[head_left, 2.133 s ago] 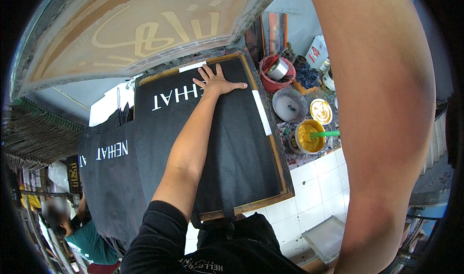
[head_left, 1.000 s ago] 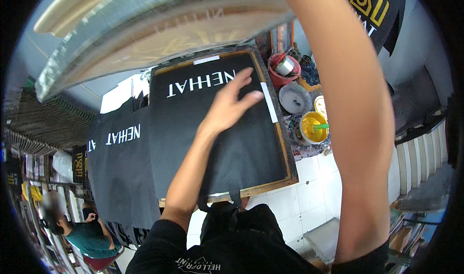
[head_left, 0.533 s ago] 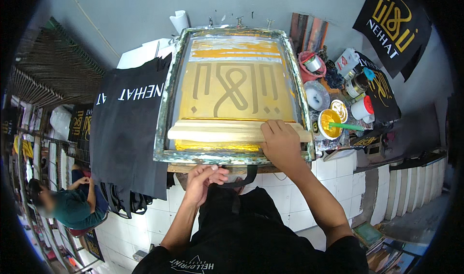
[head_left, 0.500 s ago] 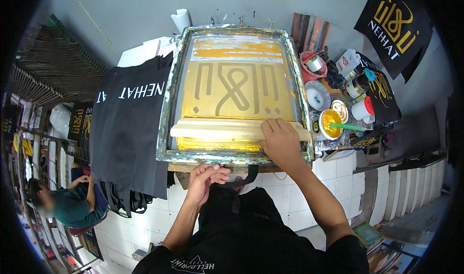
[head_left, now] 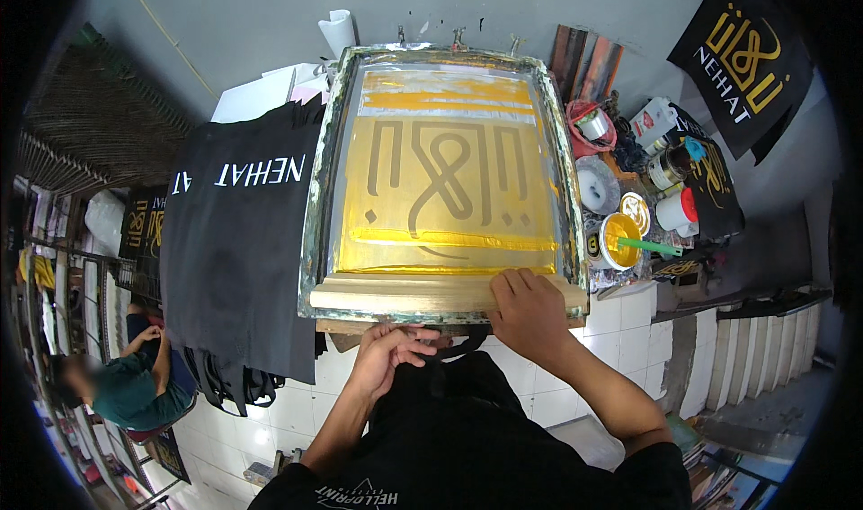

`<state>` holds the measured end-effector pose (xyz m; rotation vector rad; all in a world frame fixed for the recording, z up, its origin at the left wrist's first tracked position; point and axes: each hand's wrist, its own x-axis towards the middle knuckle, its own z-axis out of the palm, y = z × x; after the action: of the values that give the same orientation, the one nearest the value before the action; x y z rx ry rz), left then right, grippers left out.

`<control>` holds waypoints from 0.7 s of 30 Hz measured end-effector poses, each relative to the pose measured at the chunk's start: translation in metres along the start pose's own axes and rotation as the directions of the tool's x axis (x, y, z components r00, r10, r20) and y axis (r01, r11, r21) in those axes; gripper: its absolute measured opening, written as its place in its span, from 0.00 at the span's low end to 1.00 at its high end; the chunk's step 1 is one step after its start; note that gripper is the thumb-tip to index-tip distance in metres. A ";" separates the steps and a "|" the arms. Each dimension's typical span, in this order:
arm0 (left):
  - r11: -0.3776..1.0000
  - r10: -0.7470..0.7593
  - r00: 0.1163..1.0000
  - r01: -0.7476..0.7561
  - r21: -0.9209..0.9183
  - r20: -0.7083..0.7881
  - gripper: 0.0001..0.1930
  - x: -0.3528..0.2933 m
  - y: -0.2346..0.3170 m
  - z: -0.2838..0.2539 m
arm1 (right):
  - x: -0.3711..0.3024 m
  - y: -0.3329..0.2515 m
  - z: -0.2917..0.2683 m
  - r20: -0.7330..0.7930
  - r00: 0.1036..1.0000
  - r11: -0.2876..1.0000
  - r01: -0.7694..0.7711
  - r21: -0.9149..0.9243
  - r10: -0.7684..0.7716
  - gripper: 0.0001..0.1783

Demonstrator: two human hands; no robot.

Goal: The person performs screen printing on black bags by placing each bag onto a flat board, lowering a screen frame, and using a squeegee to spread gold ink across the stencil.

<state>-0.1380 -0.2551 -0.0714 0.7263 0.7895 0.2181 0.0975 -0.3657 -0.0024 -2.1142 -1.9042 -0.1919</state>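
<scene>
In front of me lies a screen-printing frame (head_left: 321,173) with chipped, paint-stained edges. Its yellow-coated mesh (head_left: 391,213) carries a large curved lettering stencil. A long pale wooden squeegee (head_left: 404,295) rests across the mesh's near end, by the front rail. My right hand (head_left: 530,312) grips the squeegee near its right end, fingers over the top. Just below the front rail, my left hand (head_left: 391,357) has loosely curled, partly spread fingers and holds nothing I can see. Beside its fingertips hangs a black strap (head_left: 465,343). Glossy yellow ink (head_left: 449,239) streaks the mesh beyond the squeegee.
Black printed bags (head_left: 238,240) hang at the left. On the right stand a tub of yellow ink (head_left: 618,242) with a green stirrer (head_left: 652,247), a red-lidded jar (head_left: 676,211) and other containers. A person (head_left: 135,375) sits at lower left.
My right hand has pulled the squeegee toward me, down to the front rail, uncovering more of the stencil and a glossy ink band. My left fingers have loosened and spread slightly.
</scene>
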 end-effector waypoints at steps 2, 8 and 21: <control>1.000 0.004 1.000 -0.004 -0.009 0.003 0.18 -0.001 0.002 0.000 | 0.013 0.014 0.014 0.018 0.999 0.999 -0.037 -0.006 0.037 0.14; 0.994 -0.077 0.997 0.075 -0.078 -0.017 0.19 0.001 0.010 0.005 | 0.115 0.097 0.048 0.008 0.994 0.995 -0.104 -0.001 0.105 0.15; 0.866 -0.210 0.977 0.207 -0.455 0.045 0.29 -0.005 0.008 0.004 | 0.226 0.169 0.024 0.180 0.961 0.975 -0.219 0.022 0.212 0.31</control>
<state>-0.1377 -0.2532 -0.0610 0.1890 0.7776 0.2000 0.2886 -0.1581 0.0193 -2.3581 -1.7324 0.0841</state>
